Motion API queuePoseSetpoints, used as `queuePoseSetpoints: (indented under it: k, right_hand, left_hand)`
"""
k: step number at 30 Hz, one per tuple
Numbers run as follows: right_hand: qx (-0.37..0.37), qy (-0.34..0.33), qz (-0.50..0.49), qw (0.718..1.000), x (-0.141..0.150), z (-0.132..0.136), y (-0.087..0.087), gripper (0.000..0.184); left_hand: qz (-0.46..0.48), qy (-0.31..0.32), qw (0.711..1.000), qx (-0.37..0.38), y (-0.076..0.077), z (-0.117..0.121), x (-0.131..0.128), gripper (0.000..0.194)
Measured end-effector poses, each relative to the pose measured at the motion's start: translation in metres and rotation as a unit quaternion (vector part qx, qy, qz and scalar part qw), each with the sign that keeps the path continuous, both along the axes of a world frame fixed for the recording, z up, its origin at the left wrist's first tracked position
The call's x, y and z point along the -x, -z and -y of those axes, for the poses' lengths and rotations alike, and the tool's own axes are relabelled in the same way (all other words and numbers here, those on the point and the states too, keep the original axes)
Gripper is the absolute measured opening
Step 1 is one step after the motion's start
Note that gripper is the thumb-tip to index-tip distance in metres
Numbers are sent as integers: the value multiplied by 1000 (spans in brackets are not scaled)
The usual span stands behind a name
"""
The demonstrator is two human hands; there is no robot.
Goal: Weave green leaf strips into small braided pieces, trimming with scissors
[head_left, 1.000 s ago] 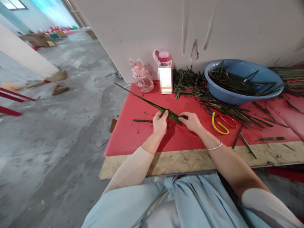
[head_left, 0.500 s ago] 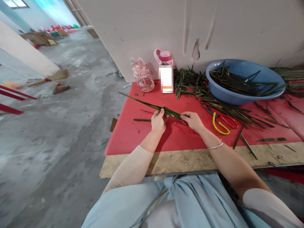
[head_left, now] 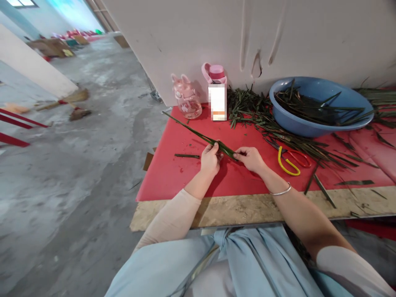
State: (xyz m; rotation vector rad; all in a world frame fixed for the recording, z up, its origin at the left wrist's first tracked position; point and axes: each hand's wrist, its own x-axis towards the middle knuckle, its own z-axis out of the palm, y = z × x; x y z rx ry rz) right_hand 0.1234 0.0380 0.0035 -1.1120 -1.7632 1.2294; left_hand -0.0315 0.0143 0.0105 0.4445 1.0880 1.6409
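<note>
A long, narrow green leaf (head_left: 194,131), glossy and folded near its right end, is held above the red table cover. My left hand (head_left: 211,157) pinches it around the middle, thumb on top. At the right end, my right hand (head_left: 252,159) grips the leaf between thumb and fingertips. The leaf's thin tail runs up and left past my left hand. A short cut leaf piece (head_left: 187,156) lies on the cover just left of my left hand. Scissors (head_left: 289,161) with one yellow and one red handle rest to the right of my right hand.
A blue basin (head_left: 321,131) with soaking leaves stands at the back right, beside a heap of cut leaf pieces (head_left: 244,103). Against the white panel are a pink bottle (head_left: 187,99) and a pink-lidded bottle (head_left: 216,74) behind a phone (head_left: 217,103). Bare board edges the table (head_left: 241,211).
My left hand has slid slightly right along the leaf, closer to my right hand. The leaf's tail has tipped up and its folded part has turned to look narrower.
</note>
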Motion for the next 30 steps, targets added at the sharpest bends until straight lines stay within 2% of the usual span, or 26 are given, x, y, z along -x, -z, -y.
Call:
queuePoseSetpoints:
  k: [3,9,14,18,20,24,30]
  right_hand:
    - [-16,1,13,1000,-1,1,0,26]
    - [-30,5,60,998,-6,-2,3,27]
    - [-41,14,46,998,-6,0,-4,25]
    - [-39,-27,34,998,-3,6,-7,28]
    - [-58,-39,65,995,-2,7,-5,30]
    - [-95,-22,139,986,-2,6,-1,34]
    - [-91,-13,144,985,-1,3,4,31]
  left_hand:
    - [-17,0,1000,6,-2,-1,2,27]
    - [-7,-45,999,7,-3,-6,10,23]
    - [-4,-43,999,9,-3,-8,12,27]
    - [-4,-33,999,7,2,-5,7,30]
    - [-19,-14,1000,0,5,-3,3,31]
    - [-66,0,998,-19,10,0,-2,34]
    - [-79,-1,997,-25,12,-1,-1,33]
